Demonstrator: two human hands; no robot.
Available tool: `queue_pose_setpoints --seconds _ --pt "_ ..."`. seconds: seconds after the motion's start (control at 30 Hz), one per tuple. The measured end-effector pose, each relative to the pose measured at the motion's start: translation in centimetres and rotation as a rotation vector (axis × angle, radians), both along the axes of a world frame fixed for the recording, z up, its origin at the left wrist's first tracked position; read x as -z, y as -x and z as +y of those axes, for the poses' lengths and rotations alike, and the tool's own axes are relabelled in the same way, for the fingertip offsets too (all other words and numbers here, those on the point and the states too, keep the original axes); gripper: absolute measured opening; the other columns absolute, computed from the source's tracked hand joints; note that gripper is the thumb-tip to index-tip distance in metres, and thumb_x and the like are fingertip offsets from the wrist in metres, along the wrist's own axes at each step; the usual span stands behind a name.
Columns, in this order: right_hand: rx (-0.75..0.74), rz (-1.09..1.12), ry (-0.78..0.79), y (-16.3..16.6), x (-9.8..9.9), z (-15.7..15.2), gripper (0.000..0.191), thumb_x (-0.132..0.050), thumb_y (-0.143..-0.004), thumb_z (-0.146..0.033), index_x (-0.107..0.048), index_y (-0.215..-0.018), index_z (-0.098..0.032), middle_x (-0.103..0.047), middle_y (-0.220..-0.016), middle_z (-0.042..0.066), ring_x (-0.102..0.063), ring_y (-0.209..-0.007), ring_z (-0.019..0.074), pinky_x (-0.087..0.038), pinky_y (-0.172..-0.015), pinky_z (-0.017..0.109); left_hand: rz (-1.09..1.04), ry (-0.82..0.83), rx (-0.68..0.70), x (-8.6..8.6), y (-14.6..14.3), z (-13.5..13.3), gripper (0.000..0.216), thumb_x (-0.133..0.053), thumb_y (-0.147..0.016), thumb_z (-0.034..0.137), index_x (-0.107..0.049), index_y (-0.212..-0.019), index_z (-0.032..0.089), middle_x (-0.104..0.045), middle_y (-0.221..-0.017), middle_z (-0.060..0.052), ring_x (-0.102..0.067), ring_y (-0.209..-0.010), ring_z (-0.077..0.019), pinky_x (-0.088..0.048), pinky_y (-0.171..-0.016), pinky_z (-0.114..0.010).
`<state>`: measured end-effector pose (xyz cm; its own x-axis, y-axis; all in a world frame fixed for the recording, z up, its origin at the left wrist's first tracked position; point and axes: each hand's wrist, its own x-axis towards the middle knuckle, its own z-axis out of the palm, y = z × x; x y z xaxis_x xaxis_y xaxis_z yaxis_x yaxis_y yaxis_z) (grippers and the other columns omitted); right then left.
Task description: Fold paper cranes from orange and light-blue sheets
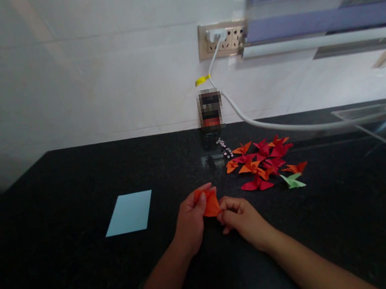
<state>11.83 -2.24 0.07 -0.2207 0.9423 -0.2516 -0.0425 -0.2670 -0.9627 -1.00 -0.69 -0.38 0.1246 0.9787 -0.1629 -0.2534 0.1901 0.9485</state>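
An orange piece of folded paper (209, 203) is held just above the black countertop (50, 269) between both hands. My left hand (190, 219) pinches its left side with thumb and fingers closed on it. My right hand (241, 218) grips its lower right corner with curled fingers. A pile of several finished folded paper shapes (261, 162), red and orange, lies just beyond and to the right of my hands. A single green folded shape (292, 180) sits at the pile's right edge.
A light blue sheet of paper (130, 213) lies flat to the left. A small dark bottle (210, 111) stands against the wall. A white cable (267, 124) runs from a wall socket (221, 40) to the right. A glass edge (377, 112) juts in at right.
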Motion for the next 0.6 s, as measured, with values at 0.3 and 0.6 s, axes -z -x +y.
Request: queue_pose_setpoints --seconds 0.3,0.6 --pt "0.043 0.008 0.1 -0.06 -0.05 0.51 0.023 -0.054 -0.07 -0.036 -0.051 -0.062 -0.014 -0.049 -0.048 -0.005 -0.042 -0.038 0.004 -0.035 -0.037 0.015 0.369 -0.247 0.186 -0.43 0.14 -0.49 0.033 -0.042 -0.081 0.03 -0.056 -0.11 0.019 -0.058 -0.113 -0.006 -0.051 -0.104 -0.0196 -0.034 -0.094 -0.035" --pt "0.015 0.028 0.124 0.01 0.14 0.41 0.026 -0.056 -0.07 -0.04 -0.053 -0.067 -0.013 -0.053 -0.051 -0.004 -0.048 -0.039 0.0047 -0.037 -0.038 0.015 0.213 -0.198 0.226 -0.52 0.14 -0.54 0.033 -0.044 -0.08 0.026 -0.057 -0.108 0.017 -0.057 -0.114 -0.007 -0.05 -0.106 -0.0204 -0.033 -0.096 -0.036"
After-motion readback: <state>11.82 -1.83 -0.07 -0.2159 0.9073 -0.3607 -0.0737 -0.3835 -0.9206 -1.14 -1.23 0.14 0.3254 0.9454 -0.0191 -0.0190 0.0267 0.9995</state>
